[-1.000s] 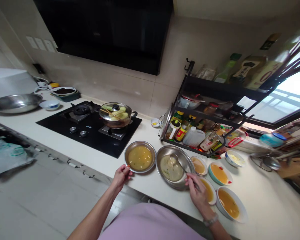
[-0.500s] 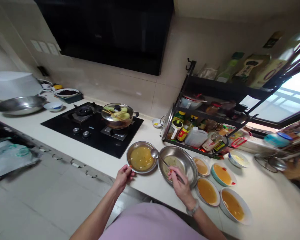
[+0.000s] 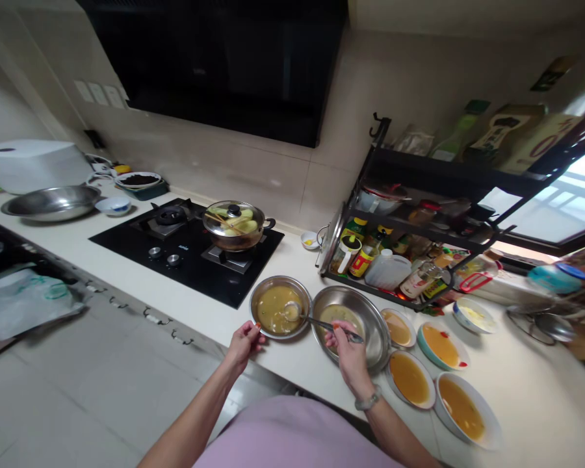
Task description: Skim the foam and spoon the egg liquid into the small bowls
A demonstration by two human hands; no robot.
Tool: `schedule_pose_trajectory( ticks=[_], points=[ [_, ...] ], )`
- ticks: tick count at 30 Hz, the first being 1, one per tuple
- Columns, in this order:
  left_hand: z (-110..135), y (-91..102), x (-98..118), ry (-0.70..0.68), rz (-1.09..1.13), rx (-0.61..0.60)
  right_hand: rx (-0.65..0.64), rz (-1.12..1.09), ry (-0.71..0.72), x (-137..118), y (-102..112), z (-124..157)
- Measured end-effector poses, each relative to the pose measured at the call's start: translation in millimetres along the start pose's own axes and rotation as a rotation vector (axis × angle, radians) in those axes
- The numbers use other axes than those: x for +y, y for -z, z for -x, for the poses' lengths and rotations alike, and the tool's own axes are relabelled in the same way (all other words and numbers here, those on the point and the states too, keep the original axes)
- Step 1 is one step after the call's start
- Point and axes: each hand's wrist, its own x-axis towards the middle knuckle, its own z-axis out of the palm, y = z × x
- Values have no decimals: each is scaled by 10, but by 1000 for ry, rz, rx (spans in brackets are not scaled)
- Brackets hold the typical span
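step: ladle (image 3: 299, 314) bowl sits in the soup of the small steel dish (image 3: 279, 314); the work looks like moving liquid between it and the big steel basin (image 3: 351, 325).
how-to: keep the ladle bowl level, lift slowly, cross the shortest gap where the two rims nearly touch. Tip low over the liquid to cut splash. Don't overfill.
right hand: right hand (image 3: 347, 346) fingers closed around the far end of the ladle handle, over the basin's near rim.
left hand: left hand (image 3: 244, 338) pinches the near-left rim of the small dish, steadying it. Worth holding: thin metal on a smooth surface will likely slide.
location: both vessels sit at the front edge of the surface (image 3: 127, 260), just in front of the black hob (image 3: 185, 260).
small dish: round, shallow, polished steel, nearly full of cloudy yellow-brown soup.
basin: wider, deeper, same steel, only a shallow pale pool at the bottom.
ladle: thin metal rod handle, round cup, reflective.
neighbours: four ceramic bowls (image 3: 409, 378) of orange-brown liquid to the right, glazed, shallow; elbow clearance there looks tight.
hob: glass-lidded pot (image 3: 234, 226), yellow pieces inside.
back right: black wire rack (image 3: 419, 214) of bottles and jars.
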Motion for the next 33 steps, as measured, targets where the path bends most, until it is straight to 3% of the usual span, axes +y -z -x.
schedule_pose_trajectory(
  ticks=[11,15,23,28,30,33],
  points=[
    [-3,3,-2,4,6,5,76,-222,-144,-140,33,27],
    [-9,6,-7,11,1,3,88,-218,-134,-212,126,14],
    [-6,0,-5,3,5,6,197,-75,23,-355,612,-51],
    [-17,11,-12,9,2,10,258,179,120,-344,927,-31],
    [-22,15,-15,4,1,12,237,310,176,-311,999,20],
    [-24,13,-18,0,0,17,97,484,350,-244,1071,103]
  ],
)
